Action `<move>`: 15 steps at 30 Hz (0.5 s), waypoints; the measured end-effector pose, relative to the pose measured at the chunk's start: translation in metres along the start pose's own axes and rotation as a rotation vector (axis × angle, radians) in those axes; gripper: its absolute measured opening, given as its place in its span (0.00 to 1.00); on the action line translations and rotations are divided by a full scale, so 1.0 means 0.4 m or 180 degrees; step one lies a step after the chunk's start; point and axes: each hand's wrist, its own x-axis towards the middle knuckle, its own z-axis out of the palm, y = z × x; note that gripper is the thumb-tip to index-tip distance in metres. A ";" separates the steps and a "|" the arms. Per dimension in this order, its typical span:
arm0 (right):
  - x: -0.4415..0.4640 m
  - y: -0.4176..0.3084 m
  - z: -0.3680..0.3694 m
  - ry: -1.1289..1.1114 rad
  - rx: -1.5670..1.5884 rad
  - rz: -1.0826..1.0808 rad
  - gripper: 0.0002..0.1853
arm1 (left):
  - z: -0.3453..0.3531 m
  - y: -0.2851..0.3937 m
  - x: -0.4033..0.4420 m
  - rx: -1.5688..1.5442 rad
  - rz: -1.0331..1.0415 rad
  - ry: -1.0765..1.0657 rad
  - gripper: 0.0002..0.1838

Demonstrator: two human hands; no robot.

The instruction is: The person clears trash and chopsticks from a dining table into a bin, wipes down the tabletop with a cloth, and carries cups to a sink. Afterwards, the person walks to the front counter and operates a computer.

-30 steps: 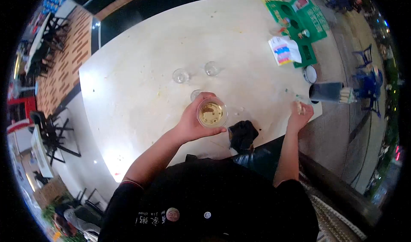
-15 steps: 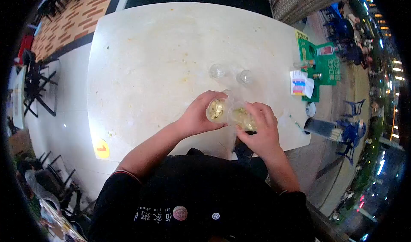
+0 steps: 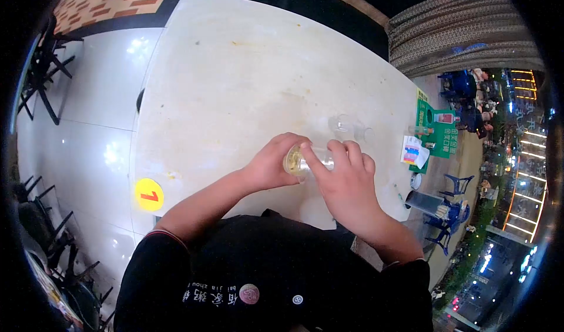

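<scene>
My left hand is wrapped round a clear glass with pale yellow liquid in it. Beside it, my right hand grips a second clear glass, which lies tilted toward the first one. The two glasses meet or overlap between my hands, above the near part of the white table. Fingers cover much of both glasses, so how much liquid the second one holds is hard to see. Just beyond my right hand, more clear glasses stand on the table.
A green box with small items and a white tissue pack are at the table's right end. A dark cylindrical container lies near the right edge. A yellow number disc marks the left corner. Chairs stand at the left.
My right hand has turned and moved left, tipping its glass toward the one in my left hand. Less yellow liquid shows in the right glass. The camera view has also turned.
</scene>
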 end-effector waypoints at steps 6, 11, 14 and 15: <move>0.082 -0.135 0.007 0.0156 0.0752 0.0476 0.33 | -0.182 -0.023 -0.089 -0.0228 -0.0032 0.0135 0.34; 0.086 -0.277 0.254 0.1303 0.3373 0.1681 0.32 | -0.354 -0.025 -0.169 0.0133 0.0000 0.0098 0.34; 0.122 -0.405 0.335 0.1958 0.4834 0.2311 0.31 | -0.441 -0.005 -0.218 0.0054 -0.0121 0.0027 0.34; 0.142 -0.439 0.336 0.1604 0.4150 0.2175 0.30 | -0.460 -0.002 -0.232 0.0101 -0.0134 -0.0052 0.34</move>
